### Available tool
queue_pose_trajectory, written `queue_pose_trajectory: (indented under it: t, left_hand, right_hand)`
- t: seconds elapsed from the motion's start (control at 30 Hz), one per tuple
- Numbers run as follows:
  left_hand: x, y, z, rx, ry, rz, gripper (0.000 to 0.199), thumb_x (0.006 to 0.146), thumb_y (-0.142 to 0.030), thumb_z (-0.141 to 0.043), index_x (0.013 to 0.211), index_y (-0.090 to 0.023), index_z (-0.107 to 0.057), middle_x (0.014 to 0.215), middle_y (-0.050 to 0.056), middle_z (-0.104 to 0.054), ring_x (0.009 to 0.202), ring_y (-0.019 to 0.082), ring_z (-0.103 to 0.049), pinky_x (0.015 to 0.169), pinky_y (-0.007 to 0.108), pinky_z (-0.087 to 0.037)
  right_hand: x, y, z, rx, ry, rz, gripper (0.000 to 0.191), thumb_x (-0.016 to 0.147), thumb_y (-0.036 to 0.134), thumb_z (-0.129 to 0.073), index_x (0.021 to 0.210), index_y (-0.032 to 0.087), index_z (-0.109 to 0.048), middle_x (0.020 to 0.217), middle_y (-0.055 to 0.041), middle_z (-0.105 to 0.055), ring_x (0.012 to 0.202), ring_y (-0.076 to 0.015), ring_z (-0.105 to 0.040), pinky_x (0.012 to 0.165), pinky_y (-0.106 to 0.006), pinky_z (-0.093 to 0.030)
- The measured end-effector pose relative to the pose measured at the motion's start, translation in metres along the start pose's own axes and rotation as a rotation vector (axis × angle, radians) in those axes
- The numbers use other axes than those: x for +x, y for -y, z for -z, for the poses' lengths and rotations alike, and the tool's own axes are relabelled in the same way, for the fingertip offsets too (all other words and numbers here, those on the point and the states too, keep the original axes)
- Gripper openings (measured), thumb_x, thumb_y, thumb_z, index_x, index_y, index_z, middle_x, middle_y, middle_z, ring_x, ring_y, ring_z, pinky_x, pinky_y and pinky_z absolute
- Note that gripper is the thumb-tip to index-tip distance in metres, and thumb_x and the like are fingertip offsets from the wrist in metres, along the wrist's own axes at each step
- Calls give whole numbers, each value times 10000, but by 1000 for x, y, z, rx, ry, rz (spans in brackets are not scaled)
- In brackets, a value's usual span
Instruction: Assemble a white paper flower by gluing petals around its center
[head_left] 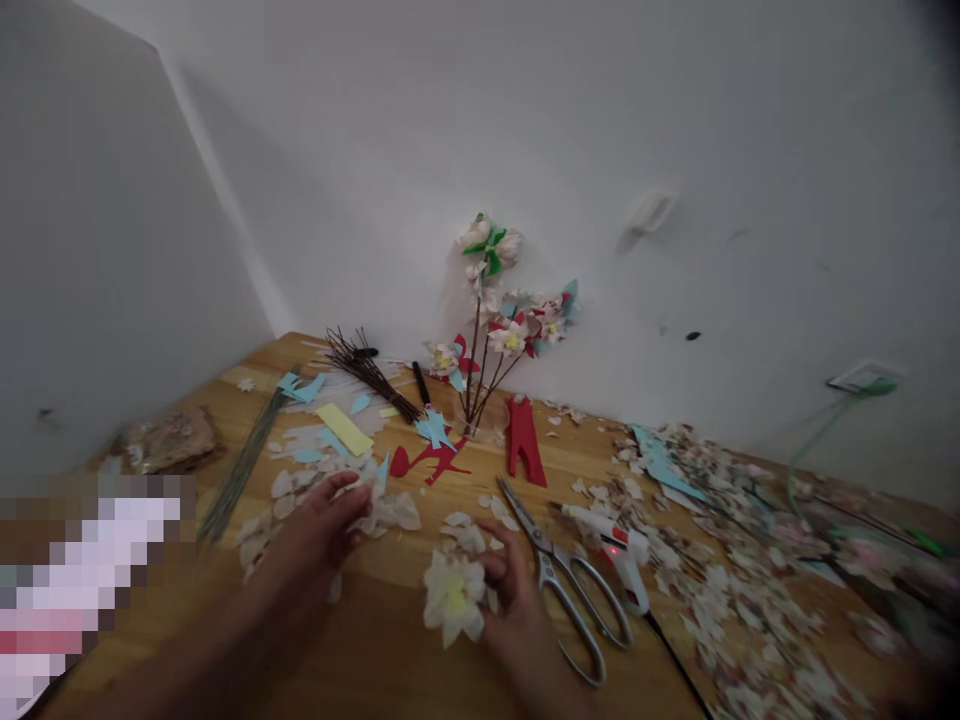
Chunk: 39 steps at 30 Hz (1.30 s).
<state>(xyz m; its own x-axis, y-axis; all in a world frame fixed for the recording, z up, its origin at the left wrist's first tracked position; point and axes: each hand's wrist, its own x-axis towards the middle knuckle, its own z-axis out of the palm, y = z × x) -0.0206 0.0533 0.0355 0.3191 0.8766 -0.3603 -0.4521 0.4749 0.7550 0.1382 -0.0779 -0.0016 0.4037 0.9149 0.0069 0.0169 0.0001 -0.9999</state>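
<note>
Between the fingers of my right hand (510,590) is a white artificial flower (454,597) with a pale yellow centre, facing up toward me. My left hand (330,525) is over the loose white petals (401,511), its fingers curled together. A pale petal shows at those fingertips, though the dim light blurs its edges. Scissors (551,555) lie partly open just right of my right hand. Beyond them rests a white glue gun (611,535) with a small red light lit.
Finished flowers stand in a clear holder (491,420) against the wall. Red scraps (431,460), a red cut piece (526,440), yellow paper (345,430), brown stems (375,375) and thin wires (244,470) lie around. Heaped petals (720,600) cover the right side.
</note>
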Motion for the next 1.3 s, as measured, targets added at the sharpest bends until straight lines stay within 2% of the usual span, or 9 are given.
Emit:
queue_pose_trajectory:
  t: [0.07,0.17,0.37,0.43,0.53,0.67,0.97,1.1,1.3]
  left_hand:
    - [5,-6,3,-1,-67,-36,245,644,-82,-730,758,-199,-548,555,-68,-585,457,65,-562,355,102,-406]
    - [11,-11,7,19,-130,-72,200,690,-73,-693,750,-201,-551,555,-77,-575,455,53,-558,383,96,-433]
    - [10,0,5,105,-143,-75,210,662,-89,-720,764,-195,-570,566,-63,-593,460,63,-566,389,110,-444]
    - [6,8,3,163,-99,-55,258,615,-128,-766,787,-192,-585,577,-47,-612,488,86,-587,392,132,-449]
    - [1,21,0,265,43,-4,364,538,-230,-823,810,-197,-584,573,-37,-629,533,128,-604,390,169,-451]
    - [-4,33,-1,308,173,19,421,529,-318,-823,848,-202,-574,565,-44,-623,573,148,-605,399,188,-451]
    - [-4,43,1,344,234,54,480,553,-398,-799,902,-205,-532,585,-53,-623,619,142,-603,433,196,-476]
    - [-7,46,0,382,291,56,467,602,-380,-780,953,-203,-528,613,-37,-647,650,136,-613,455,187,-485]
    - [-10,44,-8,397,278,68,529,568,-392,-796,973,-202,-514,637,-24,-662,673,159,-632,459,217,-515]
  right_hand:
    - [1,2,8,67,-125,48,639,597,190,-732,1139,281,-407,707,56,-609,654,-160,-591,671,-279,-449]
    - [1,2,17,96,-223,107,655,581,190,-741,1134,293,-405,728,55,-616,674,-163,-587,682,-271,-437]
    - [2,-8,23,143,-258,156,639,592,149,-724,1134,313,-428,787,47,-639,770,-168,-603,751,-269,-424]
    - [2,-11,24,154,-250,157,625,610,138,-710,1142,314,-432,792,45,-645,762,-160,-600,747,-261,-427]
    - [3,-13,24,159,-238,152,624,620,130,-700,1152,303,-425,778,42,-647,736,-158,-599,731,-260,-437]
    - [1,-13,24,131,-264,149,627,610,106,-674,1151,284,-412,790,31,-655,758,-169,-612,729,-271,-454]
    - [-2,-8,22,26,-277,316,578,634,63,-618,1133,312,-465,794,58,-686,789,-137,-653,685,-215,-486]
    - [-2,-7,21,79,-283,266,584,618,52,-628,1119,318,-487,791,67,-687,775,-126,-657,689,-200,-496]
    - [0,-9,18,188,-312,190,625,606,82,-708,1137,308,-468,784,47,-691,741,-147,-661,670,-229,-506]
